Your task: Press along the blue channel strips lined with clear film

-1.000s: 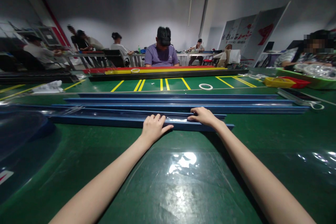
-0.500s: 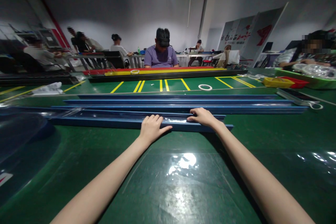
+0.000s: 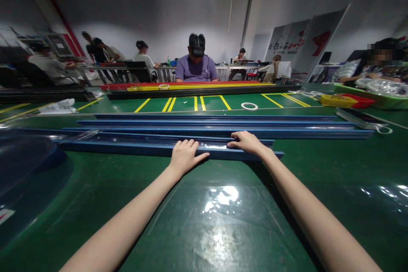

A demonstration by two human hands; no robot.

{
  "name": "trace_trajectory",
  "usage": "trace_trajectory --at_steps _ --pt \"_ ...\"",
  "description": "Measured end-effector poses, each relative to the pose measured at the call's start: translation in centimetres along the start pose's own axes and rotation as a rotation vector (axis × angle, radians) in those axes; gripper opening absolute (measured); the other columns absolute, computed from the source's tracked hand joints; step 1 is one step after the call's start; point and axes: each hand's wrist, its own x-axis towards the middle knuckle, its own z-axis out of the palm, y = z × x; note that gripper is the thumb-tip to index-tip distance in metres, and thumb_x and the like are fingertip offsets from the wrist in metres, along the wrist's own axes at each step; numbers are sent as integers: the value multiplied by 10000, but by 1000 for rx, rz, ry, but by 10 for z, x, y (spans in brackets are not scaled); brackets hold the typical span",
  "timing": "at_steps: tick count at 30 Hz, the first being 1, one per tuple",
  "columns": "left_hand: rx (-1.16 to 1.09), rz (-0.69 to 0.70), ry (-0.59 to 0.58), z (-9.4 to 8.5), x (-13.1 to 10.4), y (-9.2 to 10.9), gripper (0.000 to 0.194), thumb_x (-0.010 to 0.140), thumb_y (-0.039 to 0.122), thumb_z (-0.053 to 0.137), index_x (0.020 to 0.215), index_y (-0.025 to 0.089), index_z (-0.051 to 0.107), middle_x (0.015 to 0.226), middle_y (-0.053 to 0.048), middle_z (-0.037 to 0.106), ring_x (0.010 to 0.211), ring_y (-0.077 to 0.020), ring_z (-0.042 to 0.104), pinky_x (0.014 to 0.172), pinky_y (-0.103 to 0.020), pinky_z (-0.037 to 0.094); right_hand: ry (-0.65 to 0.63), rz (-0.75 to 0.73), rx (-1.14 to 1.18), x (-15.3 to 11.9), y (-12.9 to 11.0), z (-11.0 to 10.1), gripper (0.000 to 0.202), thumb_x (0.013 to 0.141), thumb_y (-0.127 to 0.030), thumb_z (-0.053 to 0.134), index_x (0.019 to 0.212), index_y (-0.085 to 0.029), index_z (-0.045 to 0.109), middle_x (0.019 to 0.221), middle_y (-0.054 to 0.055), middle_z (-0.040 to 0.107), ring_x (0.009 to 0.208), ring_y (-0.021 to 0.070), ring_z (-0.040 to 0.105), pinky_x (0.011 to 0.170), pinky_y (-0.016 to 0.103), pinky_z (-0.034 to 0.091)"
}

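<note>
A long blue channel strip (image 3: 137, 148) lies across the green table in front of me, with glossy clear film (image 3: 210, 146) along its inside. Over its near rim rests my left hand (image 3: 184, 158), fingers side by side across the edge and thumb stretched out to the right; it is open. Closer to the strip's right end, my right hand (image 3: 248, 142) is closed, with curled fingers at the far rim and the thumb inside the channel. Exactly what its fingertips press on is partly hidden. More blue channel strips (image 3: 302, 126) lie just behind.
A dark blue film roll (image 3: 28, 165) lies at left. Farther back are a white ring (image 3: 249, 106), yellow tape lines, and black (image 3: 204, 92), yellow and red strips. A phone (image 3: 360, 118) and trays (image 3: 338, 100) are at right. A person (image 3: 196, 66) sits opposite.
</note>
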Motion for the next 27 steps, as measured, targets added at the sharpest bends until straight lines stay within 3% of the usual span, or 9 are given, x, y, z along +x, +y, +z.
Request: trace_trajectory --at_steps 27 --pt "10 11 24 0 0 0 461 791 588 380 752 172 575 731 -59 608 722 -192 542 639 -300 329 -9 -19 7 0 0 -1 237 720 -458 524 731 -224 564 798 24 636 705 164 555 512 212 272"
